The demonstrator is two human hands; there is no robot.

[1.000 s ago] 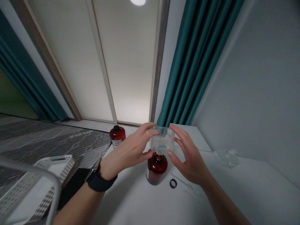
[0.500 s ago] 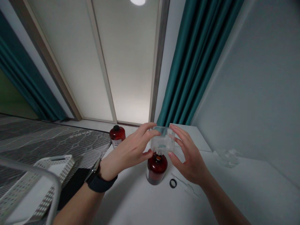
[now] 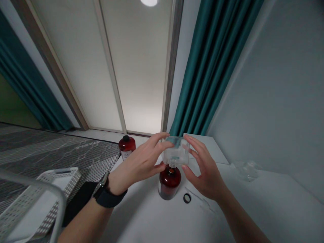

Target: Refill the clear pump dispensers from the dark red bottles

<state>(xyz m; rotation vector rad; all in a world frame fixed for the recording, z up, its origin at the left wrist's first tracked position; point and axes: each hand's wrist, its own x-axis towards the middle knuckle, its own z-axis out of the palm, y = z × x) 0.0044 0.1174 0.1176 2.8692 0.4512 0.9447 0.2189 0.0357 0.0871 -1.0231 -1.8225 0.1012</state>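
Observation:
Both hands hold a clear plastic container (image 3: 176,151) upside down over the open mouth of a brown bottle (image 3: 169,181) that stands on the white table (image 3: 253,209). My left hand (image 3: 141,163), with a dark watch on the wrist, grips the container's left side with thumb and fingers. My right hand (image 3: 204,168) presses its fingers against the right side. A small black ring cap (image 3: 186,198) lies on the table just right of the bottle.
A second brown bottle (image 3: 127,146) with a black cap stands at the table's far left corner. A clear plastic item (image 3: 244,168) lies by the right wall. A white perforated basket (image 3: 37,199) sits at lower left. Teal curtains (image 3: 210,67) hang behind.

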